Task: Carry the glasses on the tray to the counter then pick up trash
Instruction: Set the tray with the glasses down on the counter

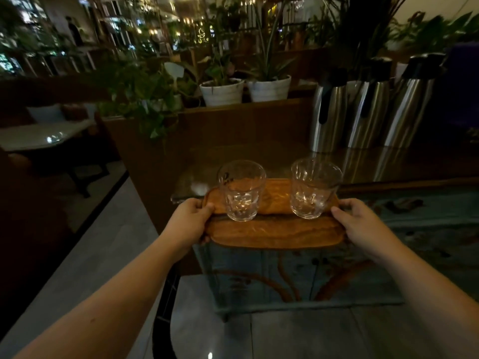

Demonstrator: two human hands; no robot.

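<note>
A wooden oval tray (274, 233) is held level in front of me, over the near corner of a glass-topped counter (388, 164). Two empty clear glasses stand upright on it: the left glass (241, 190) and the right glass (313, 187). My left hand (191, 218) grips the tray's left end, thumb on top. At the tray's right end my right hand (360, 224) grips in the same way. Whether the tray rests on the counter edge or hovers above it is unclear.
Three steel thermos jugs (368, 107) stand at the counter's back right. White plant pots (246, 92) sit on a wooden ledge behind. A blue painted cabinet front (298, 275) is below the tray. A low table (41, 137) with seating lies to the left, across a tiled floor.
</note>
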